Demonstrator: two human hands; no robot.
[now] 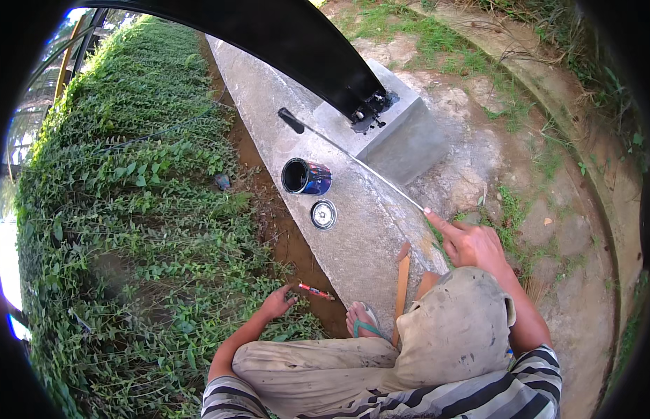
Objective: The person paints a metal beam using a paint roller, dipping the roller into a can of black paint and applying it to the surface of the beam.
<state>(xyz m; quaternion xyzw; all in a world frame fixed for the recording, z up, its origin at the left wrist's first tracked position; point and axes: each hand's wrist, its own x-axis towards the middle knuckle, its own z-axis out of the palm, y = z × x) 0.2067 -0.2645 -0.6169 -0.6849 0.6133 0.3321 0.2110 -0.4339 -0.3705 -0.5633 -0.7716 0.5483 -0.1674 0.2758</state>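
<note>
My right hand (475, 246) is closed, with its index finger stretched along a long thin pale rod. The rod's far end carries a black, paint-covered roller head (291, 121) over the concrete ledge. My left hand (277, 302) hangs low by the vines, fingers partly spread. Just beyond its fingertips is a small red-and-white tube-like thing (316, 292); no grip on it shows. On the ledge stands an open paint can (307, 177) with black inside and a blue label, its round lid (323, 214) beside it.
A thick black post (318, 59) rises from a square concrete block (402, 140), with wet black paint around its foot. Leafy vines (143, 181) cover the left. A wooden stick (402, 293) lies beside my sandalled foot (363, 320). Stony ground (464, 153) lies to the right.
</note>
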